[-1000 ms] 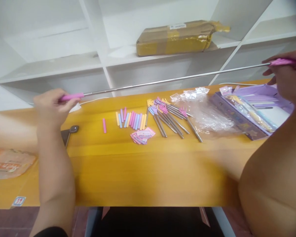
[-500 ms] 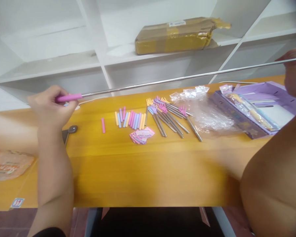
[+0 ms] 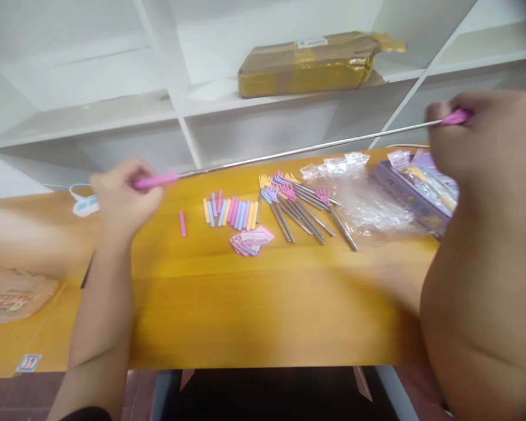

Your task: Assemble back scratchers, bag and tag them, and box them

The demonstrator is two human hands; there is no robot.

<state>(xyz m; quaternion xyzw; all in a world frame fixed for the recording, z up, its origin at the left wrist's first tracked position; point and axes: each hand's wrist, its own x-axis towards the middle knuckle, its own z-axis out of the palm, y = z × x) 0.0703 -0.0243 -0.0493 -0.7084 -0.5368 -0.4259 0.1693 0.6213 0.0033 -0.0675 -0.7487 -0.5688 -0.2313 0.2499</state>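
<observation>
Head view. I had the telescopic rod (image 3: pixel 307 151) stretched out above the tabletop (image 3: pixel 263 304), slanting up from left to right. My left hand (image 3: pixel 125 202) gripped the pink handle (image 3: pixel 155 180), fingers curled tight round it. My right hand (image 3: pixel 486 140) pinched the pink tip (image 3: pixel 456 118) at the far end; blur there, so the exact finger hold was hard to read, but they looked pressed shut on it.

Below the rod lay a row of pastel sleeves (image 3: pixel 232 211), one pink sleeve (image 3: pixel 183 223) apart to the left, a bundle of collapsed back scratchers (image 3: pixel 298 207) with claw heads, small pink tags (image 3: pixel 252 241), clear plastic bags (image 3: pixel 363 199) and a purple box (image 3: pixel 414 187) near my right forearm. A taped cardboard parcel (image 3: pixel 315 61) sat on the shelf (image 3: pixel 114 111) behind.

Risks as I judged them: the thin steel sections could bend or jam if my hands pushed off-axis. A slipping pinch at the tip could let that end drop into the scratchers and scatter them. My right forearm sat close to the box and bags and could nudge them.
</observation>
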